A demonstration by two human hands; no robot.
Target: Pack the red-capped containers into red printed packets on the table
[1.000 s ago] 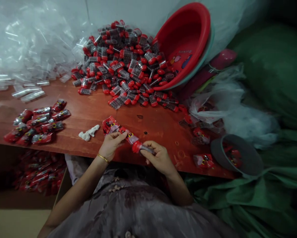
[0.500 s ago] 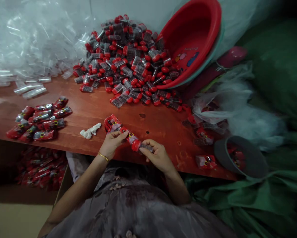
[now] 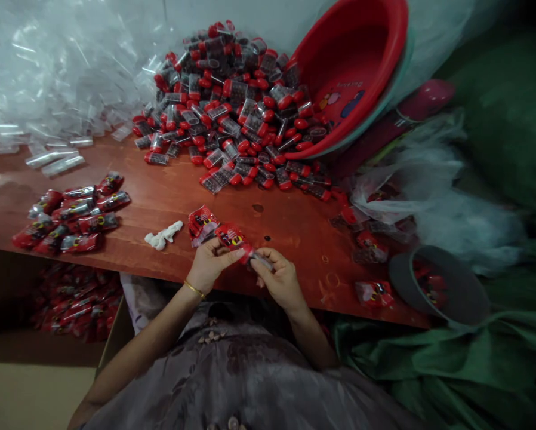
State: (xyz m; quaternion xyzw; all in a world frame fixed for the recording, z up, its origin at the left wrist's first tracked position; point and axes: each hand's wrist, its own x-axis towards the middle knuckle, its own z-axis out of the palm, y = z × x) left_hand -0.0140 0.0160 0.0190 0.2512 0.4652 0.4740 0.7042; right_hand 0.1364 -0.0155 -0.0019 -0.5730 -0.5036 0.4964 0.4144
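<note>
At the near edge of the red-brown wooden table [image 3: 169,197], my left hand [image 3: 212,266] pinches a red printed wrapper [image 3: 231,236]. My right hand [image 3: 277,278] grips a small red-capped clear container [image 3: 258,258] whose capped end sits inside that wrapper. Both hands are closed and nearly touch. Another red wrapper [image 3: 200,224] lies flat just beyond my left hand. A gold bangle is on my left wrist.
A large heap of red-capped containers [image 3: 232,107] spills from a tilted red basin [image 3: 353,77] at the back. Wrapped packets [image 3: 68,215] lie at left, clear sleeves [image 3: 48,89] at far left. A white scrap [image 3: 163,235], a grey bowl [image 3: 438,286] and green cloth [image 3: 474,358] at right.
The container has gone further into the wrapper, and my two hands have drawn closer together. The view has shifted slightly.
</note>
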